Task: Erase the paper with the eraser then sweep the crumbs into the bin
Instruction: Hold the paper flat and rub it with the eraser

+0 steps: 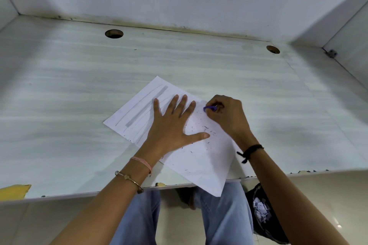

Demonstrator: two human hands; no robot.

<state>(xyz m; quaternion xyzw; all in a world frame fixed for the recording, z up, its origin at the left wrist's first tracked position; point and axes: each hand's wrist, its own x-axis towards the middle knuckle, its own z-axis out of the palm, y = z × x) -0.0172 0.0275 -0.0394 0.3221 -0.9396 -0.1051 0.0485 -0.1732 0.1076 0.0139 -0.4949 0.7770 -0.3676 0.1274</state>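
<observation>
A white sheet of paper [201, 157] lies slanted on the desk, its near corner hanging over the front edge. Grey pencil bands and lines [146, 106] remain on its far left part. Dark eraser crumbs [207, 131] are scattered over its middle. My left hand [173, 125] presses flat on the paper with fingers spread. My right hand [227, 115] pinches a small purple eraser [210, 108] against the paper near its far right edge. A black bin [262, 215] with crumpled paper inside stands on the floor to the lower right, under the desk edge.
The pale desk [79, 105] has two round cable holes [114, 34] near the back wall and side panels left and right. A yellow patch [14, 191] shows at the front left edge. My knees in blue jeans [223, 215] are under the desk.
</observation>
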